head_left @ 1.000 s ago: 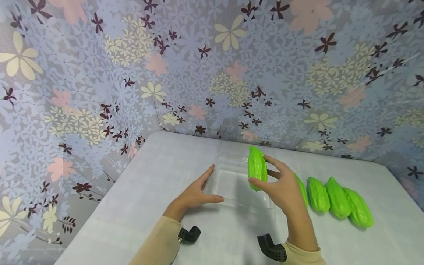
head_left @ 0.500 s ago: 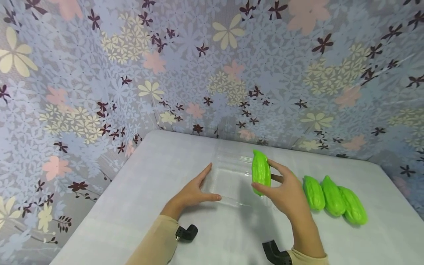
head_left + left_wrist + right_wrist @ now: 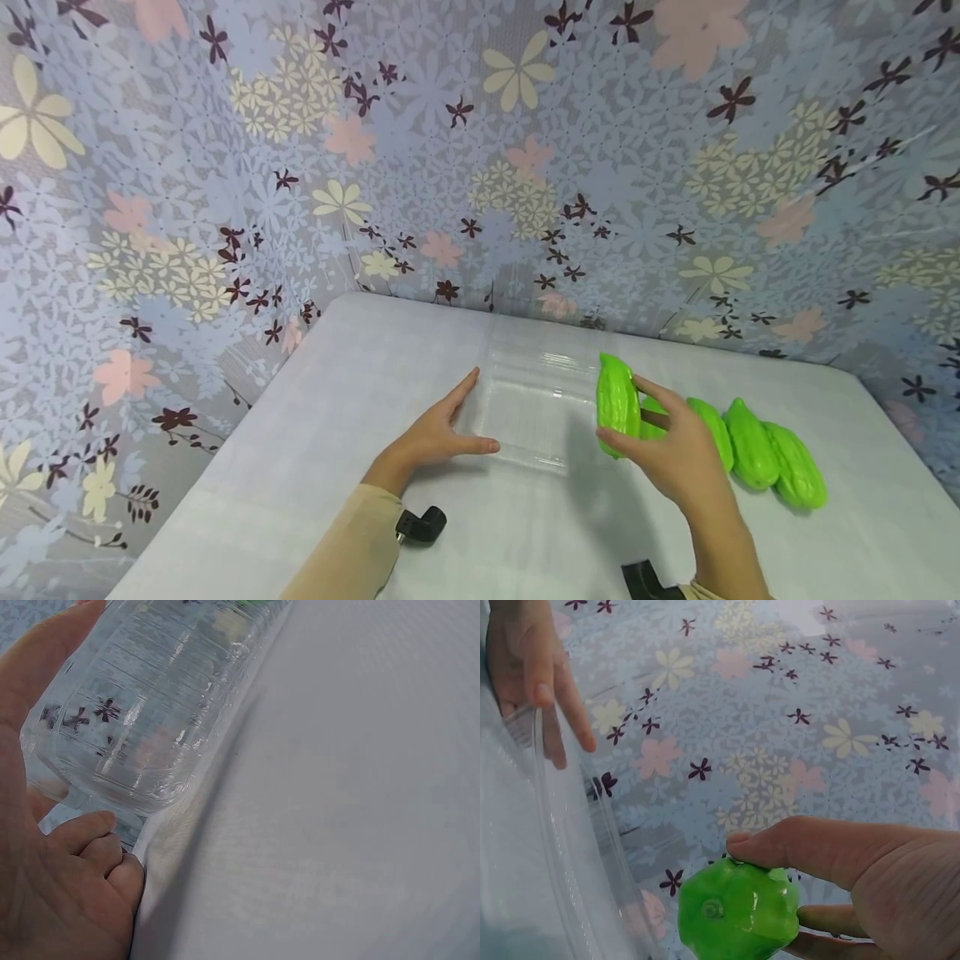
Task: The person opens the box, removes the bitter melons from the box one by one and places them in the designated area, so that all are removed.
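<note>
The gourd (image 3: 617,404) sits upright in our right hand (image 3: 678,454), thumb and fingers wrapped around it, held above the right edge of the clear plastic tray (image 3: 536,400). Nothing lies in the tray yet, as far as we can see. Our left hand (image 3: 435,433) rests on the tray's left rim, fingers straight along the side and thumb along the near edge, steadying it. Three more gourds (image 3: 750,454) lie in a row on the white table (image 3: 300,467) to the right. We judge the filling barely begun, with every gourd left to place.
</note>
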{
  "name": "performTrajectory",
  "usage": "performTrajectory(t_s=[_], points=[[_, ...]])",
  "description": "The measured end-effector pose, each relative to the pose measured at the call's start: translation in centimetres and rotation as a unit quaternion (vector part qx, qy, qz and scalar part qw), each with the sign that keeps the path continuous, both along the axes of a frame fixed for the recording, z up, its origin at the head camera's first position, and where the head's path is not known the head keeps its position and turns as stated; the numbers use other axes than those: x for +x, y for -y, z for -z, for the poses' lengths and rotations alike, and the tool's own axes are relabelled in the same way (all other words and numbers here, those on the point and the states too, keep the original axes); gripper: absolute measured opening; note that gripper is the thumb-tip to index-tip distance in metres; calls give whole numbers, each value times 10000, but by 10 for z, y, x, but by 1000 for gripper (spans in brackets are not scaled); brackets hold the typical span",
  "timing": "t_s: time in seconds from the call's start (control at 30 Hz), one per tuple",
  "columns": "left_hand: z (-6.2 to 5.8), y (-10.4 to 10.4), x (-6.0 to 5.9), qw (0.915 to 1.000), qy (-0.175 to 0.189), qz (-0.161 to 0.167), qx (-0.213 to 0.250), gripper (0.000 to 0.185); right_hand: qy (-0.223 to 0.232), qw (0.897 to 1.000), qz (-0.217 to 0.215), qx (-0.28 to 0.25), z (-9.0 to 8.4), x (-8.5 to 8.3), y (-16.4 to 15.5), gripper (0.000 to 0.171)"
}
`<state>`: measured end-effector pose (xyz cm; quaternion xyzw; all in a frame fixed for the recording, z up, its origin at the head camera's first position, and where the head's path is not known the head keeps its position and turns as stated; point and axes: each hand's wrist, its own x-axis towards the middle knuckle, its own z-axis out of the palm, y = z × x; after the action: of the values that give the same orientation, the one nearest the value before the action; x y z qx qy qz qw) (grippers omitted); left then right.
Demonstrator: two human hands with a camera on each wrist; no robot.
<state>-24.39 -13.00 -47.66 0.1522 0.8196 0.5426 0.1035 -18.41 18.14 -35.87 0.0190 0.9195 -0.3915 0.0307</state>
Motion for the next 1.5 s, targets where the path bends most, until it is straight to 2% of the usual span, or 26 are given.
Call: performTrajectory(t_s=[0.5, 0.77, 1.2, 1.5], points=[[0, -3, 0, 10000, -28, -48, 23, 115, -81, 9997, 54, 235, 9, 12, -28, 105], [0, -3, 0, 10000, -33, -56, -25, 114, 78, 9990, 160, 404, 17, 19, -43, 107], [1, -3, 0, 10000, -37, -5, -2, 117, 785, 9942, 581, 443, 42, 38, -66, 116], [-1, -2, 1, 10000, -31, -38, -15, 116, 1356, 9897, 424, 170, 63, 51, -80, 120]])
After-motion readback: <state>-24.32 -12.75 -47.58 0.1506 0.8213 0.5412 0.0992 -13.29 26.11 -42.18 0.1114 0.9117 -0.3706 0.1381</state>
